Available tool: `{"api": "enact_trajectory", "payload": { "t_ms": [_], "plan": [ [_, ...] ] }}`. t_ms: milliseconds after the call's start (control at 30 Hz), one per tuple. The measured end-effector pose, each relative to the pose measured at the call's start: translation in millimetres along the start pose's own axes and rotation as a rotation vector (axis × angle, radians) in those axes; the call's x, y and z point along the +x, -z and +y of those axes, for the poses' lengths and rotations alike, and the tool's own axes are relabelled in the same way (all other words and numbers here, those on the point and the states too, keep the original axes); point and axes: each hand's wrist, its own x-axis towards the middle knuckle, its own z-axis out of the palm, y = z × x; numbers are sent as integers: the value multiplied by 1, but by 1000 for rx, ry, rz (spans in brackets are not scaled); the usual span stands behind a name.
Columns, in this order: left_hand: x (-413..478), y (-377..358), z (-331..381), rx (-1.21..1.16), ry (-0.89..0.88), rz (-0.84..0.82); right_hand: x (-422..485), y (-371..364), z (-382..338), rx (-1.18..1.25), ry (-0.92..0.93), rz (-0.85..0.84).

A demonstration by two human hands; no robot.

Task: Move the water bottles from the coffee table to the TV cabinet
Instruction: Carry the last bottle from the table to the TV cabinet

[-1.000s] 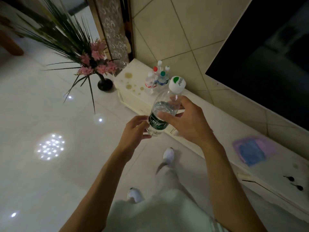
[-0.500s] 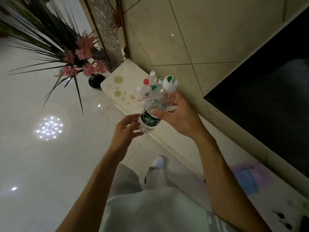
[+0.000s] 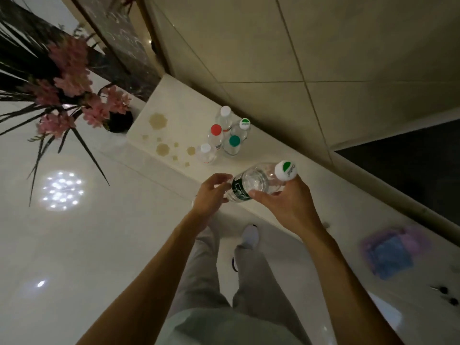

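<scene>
At 6 o'clock, nearest the camera: grey trousers, one white shoe (image 3: 250,236) on the glossy floor (image 3: 99,245), stepping toward the cabinet (image 3: 181,105).

Centre frame: both hands are on one bottle (image 3: 251,183).
- Right hand (image 3: 286,207) is wrapped round the upper body just under the white cap (image 3: 286,170).
- Left hand (image 3: 211,195) has its fingertips curled on the base end, by the dark green label.
- The bottle is tilted hard, cap toward 2 o'clock. It is carried in the air over the cabinet's front edge, not set down.

At 12 o'clock of the hands: five bottles (image 3: 234,143) stand upright in a tight group on the cabinet top, near the wall. Brown stains (image 3: 156,120) lie at 10 o'clock of the group.

Further out: a blue-purple patch (image 3: 388,252) on the cabinet at 4 o'clock, the TV (image 3: 410,170) at 3 o'clock, and pink flowers (image 3: 72,78) on the floor past the cabinet's end at 10 o'clock.

Change over the last second:
- The group went from well ahead to just beyond the hands.
- The bottle tipped from near upright to steeply leaning.
- The left hand, loose half a second ago, is back on the base.

My read is that the carry is nearly over. What's left is to right the bottle and stand it beside the group without knocking any over. The coffee table is not in view, so I cannot tell how many remain.
</scene>
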Motion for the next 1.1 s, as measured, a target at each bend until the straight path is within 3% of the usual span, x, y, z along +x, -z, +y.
{"api": "enact_trajectory", "payload": {
  "t_ms": [200, 433, 800, 1100],
  "plan": [
    [73, 17, -20, 6, 179, -56, 55, -55, 15, -42, -65, 39],
    [131, 30, -59, -104, 271, 5, 113, -117, 40, -65, -123, 64],
    [172, 25, -89, -601, 327, 19, 151, -194, 84, -72, 57, 298],
    [182, 24, -91, -969, 341, 27, 166, -205, 90, 77, 39, 333]
  ]
}}
